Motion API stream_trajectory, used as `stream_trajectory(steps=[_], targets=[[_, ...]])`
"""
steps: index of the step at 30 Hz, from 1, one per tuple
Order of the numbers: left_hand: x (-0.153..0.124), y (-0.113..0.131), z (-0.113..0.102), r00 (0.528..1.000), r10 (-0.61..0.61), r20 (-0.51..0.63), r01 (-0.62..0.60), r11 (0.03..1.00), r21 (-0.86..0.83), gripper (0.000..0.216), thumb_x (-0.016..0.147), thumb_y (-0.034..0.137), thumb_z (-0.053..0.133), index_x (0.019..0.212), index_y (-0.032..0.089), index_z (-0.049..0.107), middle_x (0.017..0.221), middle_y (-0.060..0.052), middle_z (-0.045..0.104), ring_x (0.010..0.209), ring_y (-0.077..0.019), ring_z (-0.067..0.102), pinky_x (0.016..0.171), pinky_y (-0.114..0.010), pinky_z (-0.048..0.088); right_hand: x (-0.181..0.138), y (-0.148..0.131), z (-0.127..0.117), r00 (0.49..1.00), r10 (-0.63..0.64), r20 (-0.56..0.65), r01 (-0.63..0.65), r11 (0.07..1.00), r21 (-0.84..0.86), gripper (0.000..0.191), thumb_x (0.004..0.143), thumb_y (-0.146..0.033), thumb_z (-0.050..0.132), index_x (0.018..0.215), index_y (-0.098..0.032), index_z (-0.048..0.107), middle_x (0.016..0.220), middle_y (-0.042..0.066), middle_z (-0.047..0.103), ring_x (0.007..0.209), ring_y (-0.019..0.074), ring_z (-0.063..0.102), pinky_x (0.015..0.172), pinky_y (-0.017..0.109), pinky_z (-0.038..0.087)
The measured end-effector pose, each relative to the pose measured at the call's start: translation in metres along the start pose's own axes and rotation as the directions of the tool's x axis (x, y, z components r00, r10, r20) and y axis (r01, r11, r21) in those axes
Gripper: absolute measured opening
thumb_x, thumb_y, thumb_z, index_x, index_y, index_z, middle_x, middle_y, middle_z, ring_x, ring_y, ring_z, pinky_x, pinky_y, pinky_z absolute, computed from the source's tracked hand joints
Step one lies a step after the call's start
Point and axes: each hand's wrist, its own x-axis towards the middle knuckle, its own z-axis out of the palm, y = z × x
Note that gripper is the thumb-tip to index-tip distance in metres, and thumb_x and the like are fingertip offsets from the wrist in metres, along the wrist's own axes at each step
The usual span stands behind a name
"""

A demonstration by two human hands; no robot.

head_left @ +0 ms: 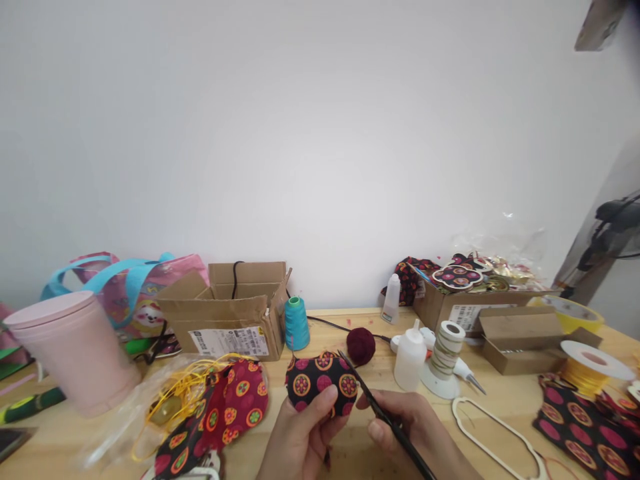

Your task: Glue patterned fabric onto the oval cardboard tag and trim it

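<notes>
My left hand (300, 437) is closed round a small padded piece of black fabric with pink and orange circles (320, 381), held upright over the wooden table (360, 453). My right hand (413, 430) is closed on black scissors (387, 420), whose blades point up and left and touch the fabric piece's right edge. A dark red pompom (361, 345) lies just behind the fabric piece.
Red patterned fabric and yellow cord (220, 403) lie to the left, near a pink cup (75, 350) and an open cardboard box (233, 313). A teal thread spool (297, 324), white glue bottles (410, 357), a ribbon roll (445, 353), a yellow cord reel (593, 367) and a box of fabric pieces (463, 300) stand behind and right.
</notes>
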Motion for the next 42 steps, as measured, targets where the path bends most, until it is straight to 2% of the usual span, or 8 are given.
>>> stream_trajectory(steps=[10,15,19,23,27,32,37,42], targets=[[-0.001,0.001,-0.002,1.0,0.012,0.007,-0.012,1.0,0.005,0.017,0.059,0.002,0.066,0.074,0.011,0.062,0.066,-0.007,0.071,0.056,-0.0156,0.065,0.051,-0.022,0.055,-0.003,0.014,0.004,0.999,0.039,-0.033,-0.039,0.999,0.026,0.041,0.075,-0.05,0.048,0.083,-0.012,0.057,0.056,-0.006,0.026,0.05,0.0093,0.026,0.044,0.022,0.019],[-0.001,0.002,-0.003,0.999,0.031,0.018,-0.031,1.0,-0.004,0.017,0.059,0.002,0.065,0.073,0.012,0.063,0.064,-0.006,0.071,0.054,-0.0148,0.065,0.049,-0.022,0.055,-0.001,0.013,0.002,0.999,-0.013,0.039,0.005,0.98,0.198,0.048,0.072,-0.059,0.046,0.083,-0.013,0.055,0.055,-0.006,0.029,0.049,0.0083,0.024,0.042,0.021,0.019],[0.001,0.003,-0.006,0.996,0.089,0.013,-0.088,0.994,-0.063,0.021,0.06,0.002,0.065,0.077,0.014,0.063,0.068,-0.004,0.072,0.057,-0.0142,0.065,0.049,-0.021,0.055,0.001,0.015,0.0,0.994,0.001,0.11,-0.036,0.948,0.316,0.052,0.07,-0.061,0.046,0.091,-0.014,0.053,0.053,-0.007,0.03,0.045,0.0072,0.024,0.039,0.021,0.018],[0.005,0.002,-0.011,0.994,0.11,-0.01,-0.11,0.988,-0.107,0.023,0.059,0.001,0.065,0.078,0.015,0.063,0.066,-0.002,0.071,0.056,-0.014,0.065,0.048,-0.021,0.055,-0.001,0.019,0.001,0.998,-0.004,0.057,-0.01,0.969,0.245,0.055,0.071,-0.062,0.045,0.094,-0.012,0.054,0.056,-0.006,0.029,0.048,0.0083,0.024,0.042,0.022,0.018],[0.004,0.002,-0.012,0.994,0.107,-0.015,-0.109,0.987,-0.118,0.02,0.059,0.001,0.065,0.074,0.014,0.064,0.064,-0.002,0.071,0.054,-0.0142,0.065,0.048,-0.022,0.056,-0.002,0.019,0.0,0.998,0.01,0.059,-0.019,0.987,0.159,0.05,0.07,-0.056,0.051,0.091,-0.01,0.057,0.054,-0.006,0.028,0.049,0.0088,0.026,0.043,0.022,0.019],[0.004,0.001,-0.011,0.997,0.078,-0.026,-0.081,0.986,-0.146,0.019,0.059,0.0,0.064,0.072,0.014,0.064,0.063,-0.003,0.071,0.052,-0.0134,0.064,0.047,-0.021,0.055,0.0,0.016,0.0,0.999,-0.016,0.03,0.014,0.996,0.085,0.047,0.073,-0.052,0.049,0.087,-0.009,0.06,0.052,-0.007,0.027,0.046,0.0078,0.025,0.041,0.021,0.019],[0.005,0.001,-0.01,0.998,0.064,-0.014,-0.065,0.988,-0.139,0.019,0.062,0.0,0.062,0.076,0.013,0.063,0.065,-0.003,0.071,0.053,-0.0132,0.065,0.047,-0.02,0.055,0.0,0.017,0.004,0.999,-0.039,-0.014,0.04,0.995,0.091,0.048,0.072,-0.054,0.048,0.085,-0.009,0.06,0.05,-0.007,0.026,0.044,0.0073,0.025,0.039,0.02,0.019],[0.002,0.003,-0.007,0.997,0.056,-0.055,-0.063,0.988,-0.142,0.021,0.065,-0.005,0.056,0.076,0.012,0.062,0.062,-0.003,0.071,0.05,-0.012,0.064,0.046,-0.019,0.055,0.0,0.011,0.0,0.999,-0.024,0.038,0.021,0.997,0.08,0.049,0.071,-0.056,0.047,0.079,-0.009,0.061,0.048,-0.007,0.026,0.042,0.0063,0.023,0.037,0.021,0.015]])
